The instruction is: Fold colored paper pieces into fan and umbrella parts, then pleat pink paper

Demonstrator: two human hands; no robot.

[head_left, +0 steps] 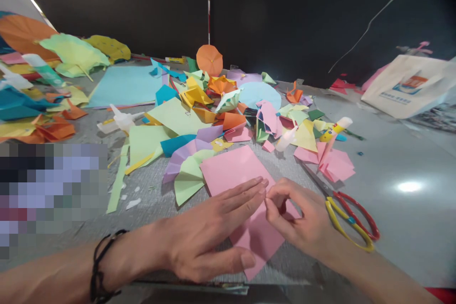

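Observation:
A sheet of pink paper (pixel 235 166) lies at the front of the table, partly covered by both hands. Fingers stretched out together, my left hand (pixel 213 228) rests flat across it, with a black cord bracelet round the wrist. Beneath its thumb, the paper looks slightly raised or creased. My right hand (pixel 299 213) has thumb and index finger pinched at the left fingertips, seemingly on the pink paper; the exact spot between them is hidden. Red-and-yellow-handled scissors (pixel 351 221) lie beside my right hand. Fan-folded green paper (pixel 192 175) sits just beyond the left hand.
Coloured paper scraps (pixel 194 95) are heaped across the middle. Beyond the scissors stands a glue stick (pixel 336 129). Blue paper sheets (pixel 124 86) and a white glue bottle (pixel 123 119) lie left. A white bag (pixel 409 86) is at the back right, near a black wall (pixel 285 14).

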